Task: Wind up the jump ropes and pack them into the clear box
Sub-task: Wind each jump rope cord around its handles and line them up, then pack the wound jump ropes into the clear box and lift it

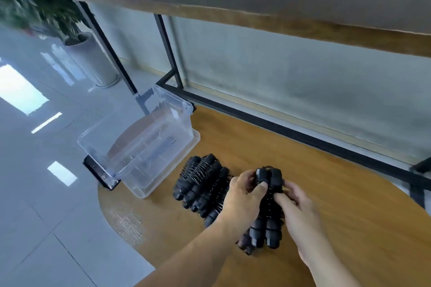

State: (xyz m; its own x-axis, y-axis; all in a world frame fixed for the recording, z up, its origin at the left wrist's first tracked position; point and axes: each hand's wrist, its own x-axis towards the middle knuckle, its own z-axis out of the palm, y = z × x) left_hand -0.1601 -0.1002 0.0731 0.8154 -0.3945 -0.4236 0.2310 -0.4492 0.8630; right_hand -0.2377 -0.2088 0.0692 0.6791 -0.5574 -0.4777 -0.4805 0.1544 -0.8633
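Observation:
A black jump rope bundle (pixel 268 223), cord wound round its paired handles, is held over the wooden table. My left hand (pixel 245 191) grips its upper part from the left, thumb across the handles. My right hand (pixel 292 202) pinches the wound cord from the right. Left of them, several wound black jump ropes (pixel 200 184) lie side by side on the table. The clear box (pixel 140 147) stands empty at the table's left edge, tilted in the view, its opening facing up.
The wooden table (pixel 349 205) is rounded at its left edge, with grey floor tiles beyond. A black metal frame (pixel 279 128) runs behind the table under a wooden shelf (pixel 233 14). A potted plant (pixel 88 58) stands on the floor at far left.

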